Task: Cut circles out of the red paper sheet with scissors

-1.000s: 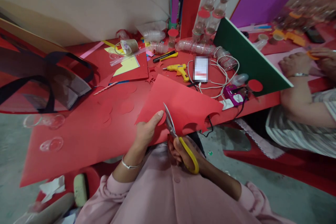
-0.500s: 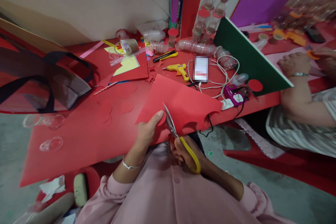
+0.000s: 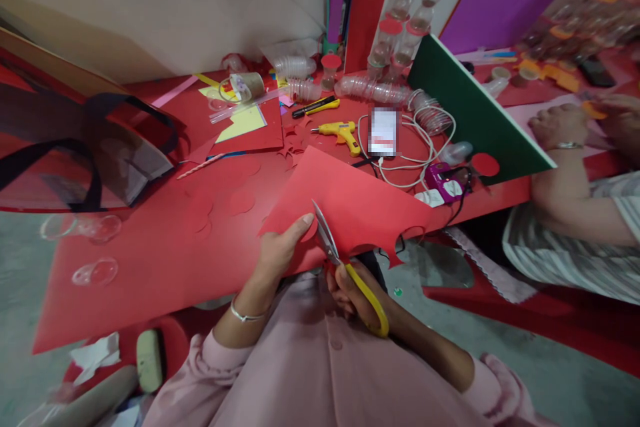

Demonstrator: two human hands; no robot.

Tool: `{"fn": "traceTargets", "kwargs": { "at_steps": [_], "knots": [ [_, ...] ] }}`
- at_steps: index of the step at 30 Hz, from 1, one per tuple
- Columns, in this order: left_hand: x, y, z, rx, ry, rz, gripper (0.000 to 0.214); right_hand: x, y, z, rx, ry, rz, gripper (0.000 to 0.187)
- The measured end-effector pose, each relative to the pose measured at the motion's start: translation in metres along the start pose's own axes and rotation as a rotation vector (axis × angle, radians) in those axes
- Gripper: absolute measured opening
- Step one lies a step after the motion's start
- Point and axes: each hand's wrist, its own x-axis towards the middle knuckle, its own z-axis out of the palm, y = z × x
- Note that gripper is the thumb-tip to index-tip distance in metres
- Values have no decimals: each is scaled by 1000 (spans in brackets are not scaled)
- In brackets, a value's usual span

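My left hand (image 3: 281, 245) pinches the edge of a large red paper sheet (image 3: 345, 193), its thumb on top and its other fingers hidden underneath. Rounded bites are cut out of the sheet's near right edge. In my right hand (image 3: 356, 293) is a pair of scissors (image 3: 327, 240) with a yellow handle. The blades lie across the sheet just right of my left thumb, pointing away from me. Several red paper discs (image 3: 243, 201) lie flat on the red table to the left.
A yellow glue gun (image 3: 340, 132), a marker (image 3: 313, 108) and a white cable (image 3: 410, 180) lie beyond the sheet. A green board (image 3: 470, 107) leans at right, with a co-worker's hand (image 3: 560, 125) behind it. A bag (image 3: 145, 173) stands left.
The paper's right side has swung toward me and to the right, showing more of its scalloped edge. The scissors' handle has shifted slightly right and down.
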Motion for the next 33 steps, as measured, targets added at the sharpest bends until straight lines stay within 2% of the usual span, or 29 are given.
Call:
{"fn": "traceTargets", "kwargs": {
  "at_steps": [18, 25, 28, 30, 33],
  "knots": [
    [0, 0, -5, -35, -30, -28, 39, -3, 0, 0, -85, 36, 60, 76],
    [-1, -1, -5, -39, -43, -31, 39, -3, 5, -3, -72, 19, 10, 74],
    [0, -4, -4, -75, -58, 1, 39, -3, 11, -1, 50, -24, 22, 73],
    [3, -3, -4, -60, -70, 17, 39, -2, 14, 3, 195, -48, 83, 74],
    [13, 4, -10, 124, -57, -49, 38, 4, 13, 12, 409, -113, 224, 77]
  ]
}}
